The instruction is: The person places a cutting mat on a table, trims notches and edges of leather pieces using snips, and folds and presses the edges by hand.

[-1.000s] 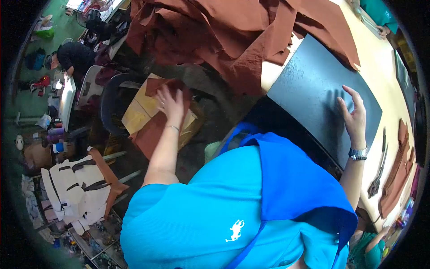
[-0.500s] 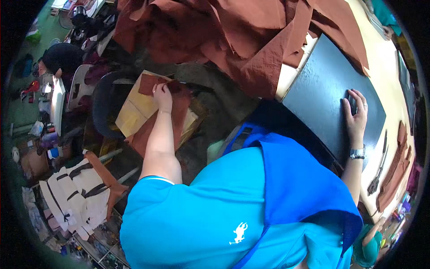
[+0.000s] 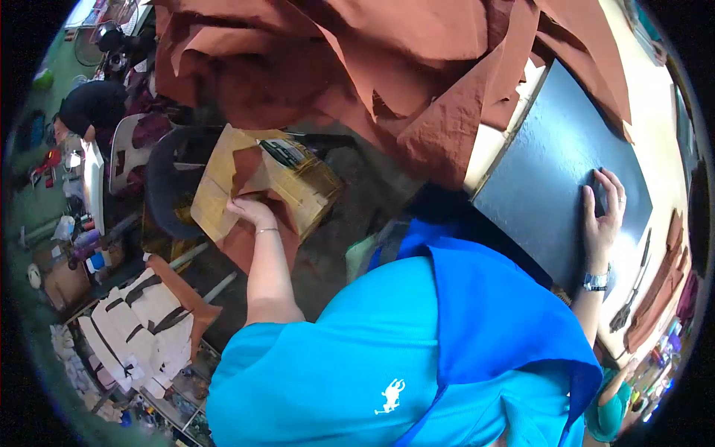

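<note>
My left hand (image 3: 255,211) is closed, its fingers pinching the edge of a reddish-brown piece of cloth (image 3: 249,242). That piece lies partly over a cardboard box (image 3: 212,186) with a dark printed label on its far side. Another bit of the same brown material (image 3: 247,164) shows on the box beyond my fingers. My right hand (image 3: 605,212) rests on a glossy black board (image 3: 540,164) with its fingers apart, holding nothing. The board lies on the pale table.
A large heap of brown cloth (image 3: 298,52) covers the far side. Dark scissors (image 3: 633,294) and brown strips (image 3: 659,287) lie on the table (image 3: 655,119) at right. A dark chair (image 3: 167,179) stands beyond the box. White pieces (image 3: 141,328) hang lower left. Other people are nearby.
My left hand has drawn back toward my body with the brown cloth, uncovering more of the box and its label. My right hand has stayed on the black board.
</note>
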The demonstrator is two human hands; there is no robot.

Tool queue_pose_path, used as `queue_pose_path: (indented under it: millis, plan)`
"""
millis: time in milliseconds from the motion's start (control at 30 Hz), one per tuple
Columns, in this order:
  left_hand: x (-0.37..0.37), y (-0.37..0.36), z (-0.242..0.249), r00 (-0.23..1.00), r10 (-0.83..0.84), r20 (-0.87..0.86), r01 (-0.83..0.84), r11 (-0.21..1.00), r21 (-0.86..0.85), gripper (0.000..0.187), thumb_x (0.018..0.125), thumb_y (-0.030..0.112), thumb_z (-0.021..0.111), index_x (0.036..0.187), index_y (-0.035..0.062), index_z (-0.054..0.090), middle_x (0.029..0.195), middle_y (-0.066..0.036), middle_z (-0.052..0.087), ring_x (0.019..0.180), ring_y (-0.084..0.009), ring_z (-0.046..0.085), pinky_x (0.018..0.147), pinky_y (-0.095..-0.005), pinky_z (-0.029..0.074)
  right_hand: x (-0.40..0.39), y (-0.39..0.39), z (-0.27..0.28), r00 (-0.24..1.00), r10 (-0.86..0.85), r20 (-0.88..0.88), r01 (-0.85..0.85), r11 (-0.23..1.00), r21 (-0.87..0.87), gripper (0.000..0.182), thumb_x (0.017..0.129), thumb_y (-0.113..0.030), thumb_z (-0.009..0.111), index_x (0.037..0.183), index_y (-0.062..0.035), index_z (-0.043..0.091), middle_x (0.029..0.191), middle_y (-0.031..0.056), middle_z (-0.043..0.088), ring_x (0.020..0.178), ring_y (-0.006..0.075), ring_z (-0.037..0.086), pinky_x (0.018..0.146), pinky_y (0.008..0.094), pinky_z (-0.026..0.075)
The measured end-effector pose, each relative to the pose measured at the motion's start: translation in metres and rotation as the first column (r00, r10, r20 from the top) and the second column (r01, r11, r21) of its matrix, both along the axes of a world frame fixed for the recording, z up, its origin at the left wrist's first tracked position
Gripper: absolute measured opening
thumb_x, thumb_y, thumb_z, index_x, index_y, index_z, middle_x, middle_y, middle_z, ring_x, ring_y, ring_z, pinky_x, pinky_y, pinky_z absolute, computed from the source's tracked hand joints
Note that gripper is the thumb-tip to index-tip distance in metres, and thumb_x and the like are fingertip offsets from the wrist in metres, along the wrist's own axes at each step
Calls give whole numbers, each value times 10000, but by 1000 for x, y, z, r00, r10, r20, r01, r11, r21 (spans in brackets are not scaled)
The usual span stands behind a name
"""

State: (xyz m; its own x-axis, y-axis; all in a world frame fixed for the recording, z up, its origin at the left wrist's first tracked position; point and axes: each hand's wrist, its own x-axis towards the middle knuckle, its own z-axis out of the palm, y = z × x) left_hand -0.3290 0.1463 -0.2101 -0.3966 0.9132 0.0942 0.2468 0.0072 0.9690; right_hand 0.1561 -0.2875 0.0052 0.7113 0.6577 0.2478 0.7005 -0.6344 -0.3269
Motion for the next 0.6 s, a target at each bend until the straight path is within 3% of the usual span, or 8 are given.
queue_pose_path:
  millis: [67,133,233,333,400,467,600]
  plan:
    - [11,27,-1,958,-244,-153,244,970,-22,351,1009,234,397,1196,-45,498,1252,-198,520,1163,-287,506,978,-399,430,1,0,0,1000,3,-1,-3,1000,-5,304,896,-166,679,1184,-79,638,1281,128,580,1221,296,521,1053,399,397]
    - [14,45,-28,673,-431,-602,542,840,4,381,985,292,497,1215,-9,535,1352,-244,487,1227,-366,504,1002,-446,428,-1,1,2,1000,4,4,-4,1000,-9,305,895,-163,677,1185,-77,638,1278,134,580,1216,299,524,1052,399,397]
    - [51,26,18,307,-448,-840,623,762,-178,483,950,342,570,1332,57,493,1478,-266,373,1282,-431,457,1029,-484,402,0,2,2,1000,3,1,-3,1000,-17,323,887,-158,687,1195,-78,633,1290,140,571,1210,298,527,1051,401,397]
    - [54,24,27,410,-449,-794,535,824,-190,592,934,429,579,1422,127,430,1551,-259,254,1335,-461,380,1080,-525,342,-14,32,7,994,96,-44,-93,993,69,359,865,-138,710,1210,-82,627,1304,144,559,1219,301,523,1050,395,396]
    - [40,31,20,388,-406,-828,454,865,-211,664,937,496,545,1469,139,369,1573,-222,227,1418,-431,268,1115,-599,260,-34,71,19,966,257,-11,-257,966,-4,391,819,-114,742,1196,-126,637,1317,102,560,1263,306,508,1106,543,317]
    - [25,55,11,355,-326,-876,404,899,-170,683,940,538,519,1476,145,362,1577,-202,234,1450,-418,213,1117,-637,232,-60,119,32,861,505,62,-501,863,-62,410,789,-135,759,1182,-158,644,1312,79,569,1266,298,513,1114,598,280]
    - [-28,130,-5,355,-323,-877,156,946,-286,718,944,616,447,1474,139,369,1580,-159,257,1468,-397,176,1105,-678,198,-110,210,53,582,801,139,-802,593,-63,456,756,-186,778,1189,-173,635,1297,81,574,1258,304,517,1099,560,322]
